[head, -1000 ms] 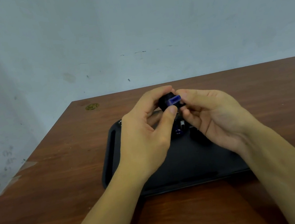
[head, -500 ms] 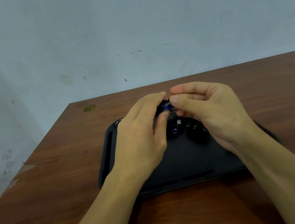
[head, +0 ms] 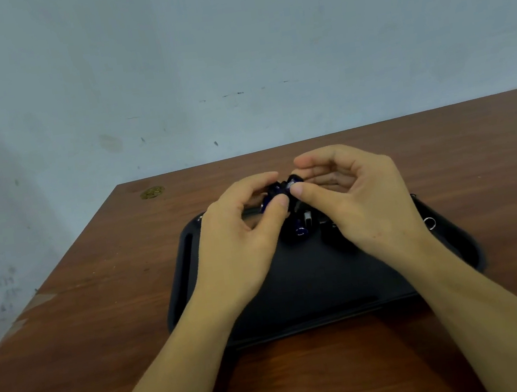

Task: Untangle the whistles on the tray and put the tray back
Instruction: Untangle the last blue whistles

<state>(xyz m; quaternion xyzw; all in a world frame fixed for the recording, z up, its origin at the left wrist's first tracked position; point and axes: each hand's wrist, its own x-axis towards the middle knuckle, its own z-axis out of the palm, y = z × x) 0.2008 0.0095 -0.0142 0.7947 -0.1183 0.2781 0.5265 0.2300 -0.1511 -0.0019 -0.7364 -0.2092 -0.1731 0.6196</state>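
A black tray (head: 322, 283) lies on the brown table in front of me. Above its far half, my left hand (head: 240, 241) and my right hand (head: 361, 201) meet, and both pinch a small dark blue whistle (head: 284, 187) between thumb and fingers. More dark whistles (head: 301, 228) lie in a clump on the tray just below the hands, partly hidden by my right hand. A small metal ring (head: 430, 223) shows on the tray to the right of my right wrist.
The wooden table (head: 101, 317) ends at a pale wall behind and drops off on the left. A small brass-coloured disc (head: 151, 192) sits in the table's far left corner.
Both hands have dropped a little toward the tray with the whistle. The right hand's fingers have spread apart, and the metal ring at the right has come into view.
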